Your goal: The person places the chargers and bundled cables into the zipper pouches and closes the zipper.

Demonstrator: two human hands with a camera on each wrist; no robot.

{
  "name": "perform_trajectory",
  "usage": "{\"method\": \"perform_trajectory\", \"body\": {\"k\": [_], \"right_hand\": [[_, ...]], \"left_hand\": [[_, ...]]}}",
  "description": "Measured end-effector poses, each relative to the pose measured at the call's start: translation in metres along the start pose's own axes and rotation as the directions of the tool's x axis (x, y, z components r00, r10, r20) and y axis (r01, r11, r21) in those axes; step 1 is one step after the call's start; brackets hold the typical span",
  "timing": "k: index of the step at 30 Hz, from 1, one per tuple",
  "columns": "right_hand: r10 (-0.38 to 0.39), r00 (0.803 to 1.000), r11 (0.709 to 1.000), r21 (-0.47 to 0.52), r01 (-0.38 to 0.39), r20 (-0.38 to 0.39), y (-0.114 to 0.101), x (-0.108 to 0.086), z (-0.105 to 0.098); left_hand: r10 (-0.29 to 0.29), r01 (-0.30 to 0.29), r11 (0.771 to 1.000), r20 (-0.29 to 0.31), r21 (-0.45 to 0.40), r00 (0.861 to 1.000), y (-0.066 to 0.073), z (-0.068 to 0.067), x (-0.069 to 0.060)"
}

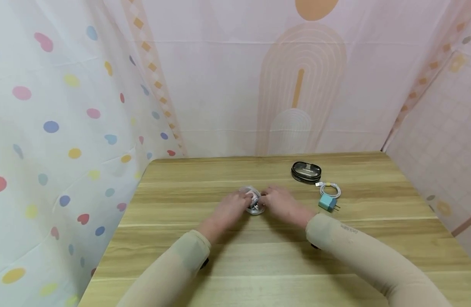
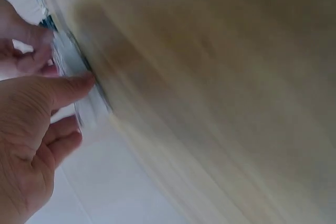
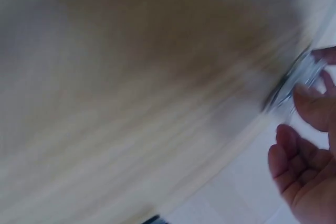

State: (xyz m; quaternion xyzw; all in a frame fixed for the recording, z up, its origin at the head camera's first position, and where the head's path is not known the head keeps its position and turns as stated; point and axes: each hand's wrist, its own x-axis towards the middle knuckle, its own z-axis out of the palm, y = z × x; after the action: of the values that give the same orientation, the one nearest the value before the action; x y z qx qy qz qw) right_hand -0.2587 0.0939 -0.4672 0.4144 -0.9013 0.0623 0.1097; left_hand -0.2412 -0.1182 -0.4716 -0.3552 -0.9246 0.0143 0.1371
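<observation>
Between the two hands, near the middle of the table, is a coiled whitish cable, low over the wood. My left hand grips its left side; the left wrist view shows the thumb laid across the pale coil with fingers behind it. My right hand pinches the opposite side. In the right wrist view the right thumb presses the coil, while the lower fingers of the right hand curl loosely below it. Blur hides the cable's ends.
On the table, right of the hands, lie a coiled black cable, a thin white cable loop with a USB plug, and a teal charger plug with its prongs pointing right. Patterned curtains hang behind and on both sides.
</observation>
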Motion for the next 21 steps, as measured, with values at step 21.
{"method": "perform_trajectory", "body": {"k": [21], "right_hand": [[0.223, 0.952, 0.847, 0.442, -0.296, 0.210, 0.014, 0.003, 0.002]], "left_hand": [[-0.019, 0.033, 0.987, 0.088, -0.157, 0.996, -0.010, -0.002, -0.003]]}}
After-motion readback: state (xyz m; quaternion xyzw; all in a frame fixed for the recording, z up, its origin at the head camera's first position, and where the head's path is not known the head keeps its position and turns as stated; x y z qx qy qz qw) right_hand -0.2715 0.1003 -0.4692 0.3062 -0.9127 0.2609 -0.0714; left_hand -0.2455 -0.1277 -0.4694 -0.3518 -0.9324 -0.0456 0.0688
